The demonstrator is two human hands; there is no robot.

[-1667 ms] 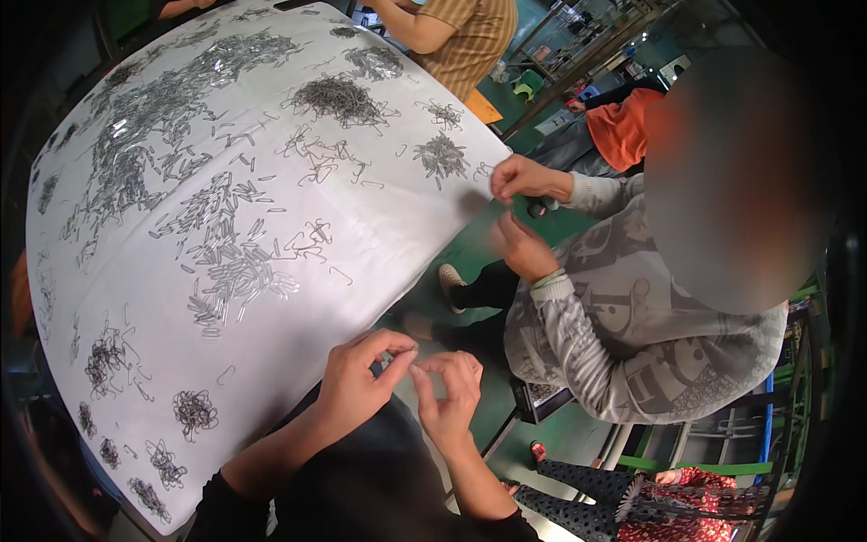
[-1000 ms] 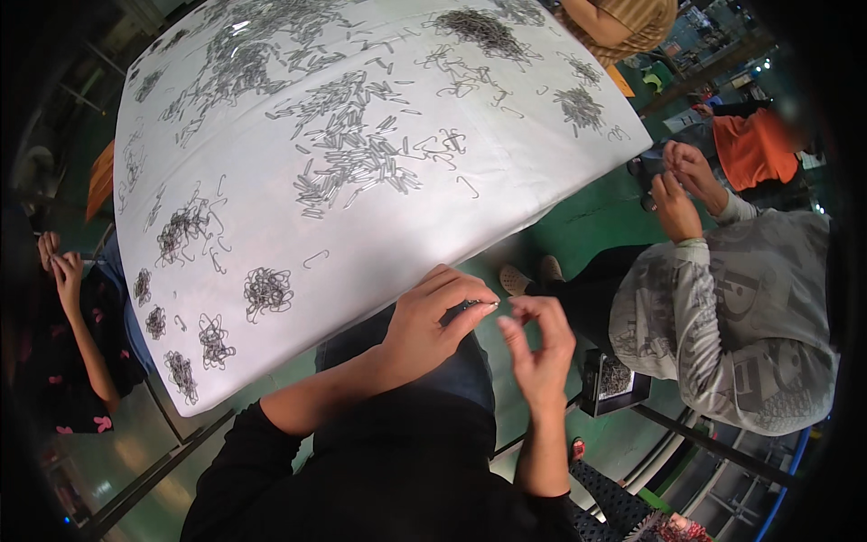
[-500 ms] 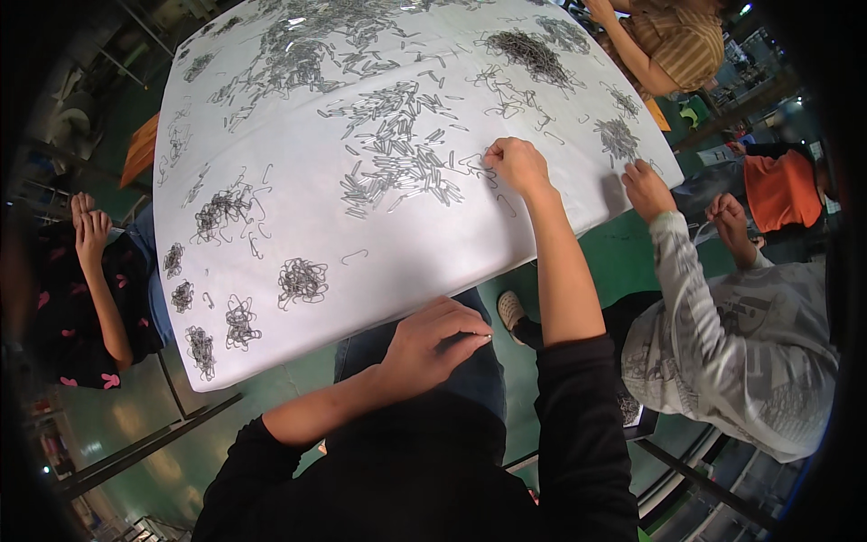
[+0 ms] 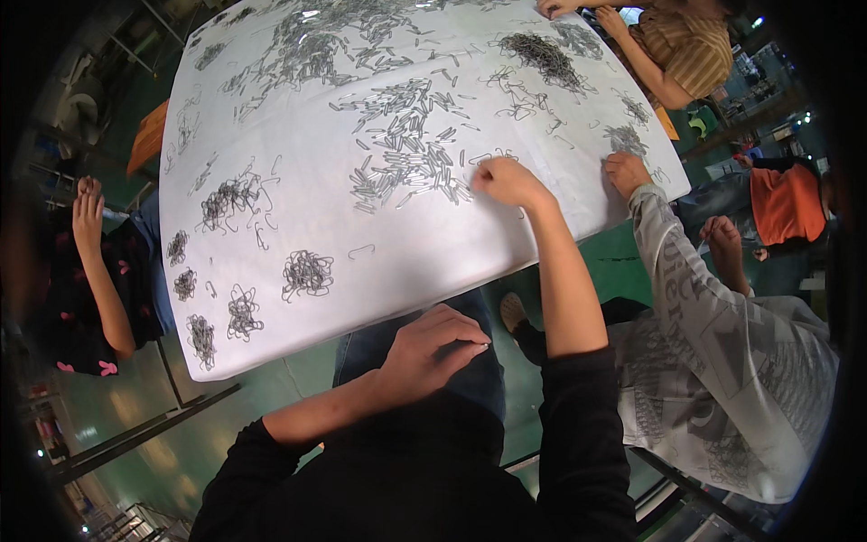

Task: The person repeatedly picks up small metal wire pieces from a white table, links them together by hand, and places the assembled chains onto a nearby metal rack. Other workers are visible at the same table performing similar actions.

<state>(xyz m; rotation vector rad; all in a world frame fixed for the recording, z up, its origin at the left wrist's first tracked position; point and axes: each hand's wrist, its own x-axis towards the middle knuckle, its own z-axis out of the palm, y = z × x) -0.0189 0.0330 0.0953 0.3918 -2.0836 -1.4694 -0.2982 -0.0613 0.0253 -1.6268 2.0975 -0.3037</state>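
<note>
My left hand (image 4: 435, 350) is held in front of my body, short of the table's near edge, with thumb and fingertips pinched together. A tiny bright spot shows at those fingertips, too small to name. Over the white table my right hand (image 4: 510, 183) reaches out, its fingers bent down and closed at the right edge of a spread of narrow metal wire loops (image 4: 411, 149). Its fingertips are slightly blurred, and whatever they hold is hidden. Just beyond that hand lie a few bent wire hooks (image 4: 497, 157).
Tangled heaps of wire hooks (image 4: 308, 273) lie on the white-covered table (image 4: 406, 248), with a dark heap (image 4: 542, 59) farther back. At the right, a co-worker's hand (image 4: 625, 173) touches the table by a small pile. Other people sit or stand left and far right.
My right hand has shifted left and nearer, up to the edge of the loops. My left hand keeps its pinch. The co-worker's hand at the right has moved left, and the view has shifted slightly.
</note>
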